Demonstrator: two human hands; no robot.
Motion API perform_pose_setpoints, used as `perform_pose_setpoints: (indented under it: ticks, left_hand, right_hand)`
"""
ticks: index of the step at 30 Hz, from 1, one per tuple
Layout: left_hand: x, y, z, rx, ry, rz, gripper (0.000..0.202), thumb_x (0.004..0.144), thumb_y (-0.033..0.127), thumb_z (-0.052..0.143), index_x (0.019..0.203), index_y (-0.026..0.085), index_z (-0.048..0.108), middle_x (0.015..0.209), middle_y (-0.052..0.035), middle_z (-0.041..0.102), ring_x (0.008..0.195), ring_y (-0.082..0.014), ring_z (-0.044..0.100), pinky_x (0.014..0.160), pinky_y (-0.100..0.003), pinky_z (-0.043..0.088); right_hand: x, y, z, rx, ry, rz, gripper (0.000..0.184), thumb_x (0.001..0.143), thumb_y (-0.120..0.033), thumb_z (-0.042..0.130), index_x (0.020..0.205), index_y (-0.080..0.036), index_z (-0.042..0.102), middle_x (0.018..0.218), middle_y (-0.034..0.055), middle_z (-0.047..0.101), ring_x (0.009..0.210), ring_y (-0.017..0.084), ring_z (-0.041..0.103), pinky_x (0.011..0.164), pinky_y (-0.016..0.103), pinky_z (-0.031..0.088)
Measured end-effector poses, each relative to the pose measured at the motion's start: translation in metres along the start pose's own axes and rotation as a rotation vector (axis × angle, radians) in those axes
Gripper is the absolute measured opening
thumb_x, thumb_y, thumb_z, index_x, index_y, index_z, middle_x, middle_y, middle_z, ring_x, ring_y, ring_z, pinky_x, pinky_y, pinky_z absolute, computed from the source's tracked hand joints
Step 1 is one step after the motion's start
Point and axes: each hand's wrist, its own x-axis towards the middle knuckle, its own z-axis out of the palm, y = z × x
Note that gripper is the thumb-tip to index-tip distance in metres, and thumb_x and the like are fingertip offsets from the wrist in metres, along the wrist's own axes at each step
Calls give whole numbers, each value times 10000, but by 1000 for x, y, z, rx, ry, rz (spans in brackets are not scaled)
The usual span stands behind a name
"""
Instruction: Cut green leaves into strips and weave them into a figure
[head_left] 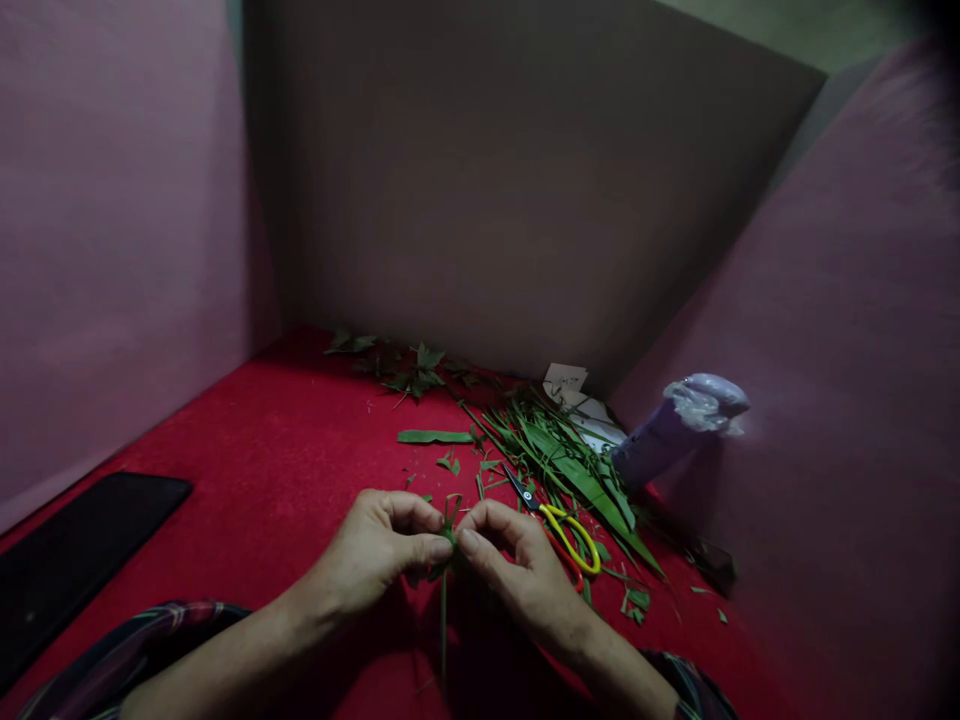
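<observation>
Mauve side walls and a grey-brown back wall enclose a bright red-covered counter. A flat black rectangular slab lies at the left edge, clear of the working spot. Opposite, a loose heap of long, narrow green leaves lies to the right, probably for easy reach, beside a leaning purple cylinder topped with clear plastic. The left hand and right hand meet low in the middle, each closed in a thumb-and-forefinger pinch. Yellow-and-red-handled scissors lie just beyond the right hand, likely parked handy. Smallest, a folded green leaf piece sits between the fingertips, gripped from both sides, presumably for steadiness; its thin stem hangs below.
</observation>
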Motion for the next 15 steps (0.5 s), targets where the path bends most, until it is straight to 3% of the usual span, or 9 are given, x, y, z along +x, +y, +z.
perform_pose_setpoints:
  ticks: [9,15]
  left_hand:
    - [-3,-3,4,-17,-16,49,93,541,176,726,558,120,654,476,23,577,474,-86,472,509,-212,357]
    - [-2,-3,2,-38,-37,17,144,539,212,750,613,118,668,500,22,589,488,-85,483,520,-206,364]
  right_hand:
    - [-1,1,5,53,18,4,197,814,-302,531,682,-156,524,617,-30,462,581,97,405,533,207,343]
    - [-2,2,6,67,61,1,197,823,-296,521,680,-159,516,627,-26,469,597,100,405,559,211,350]
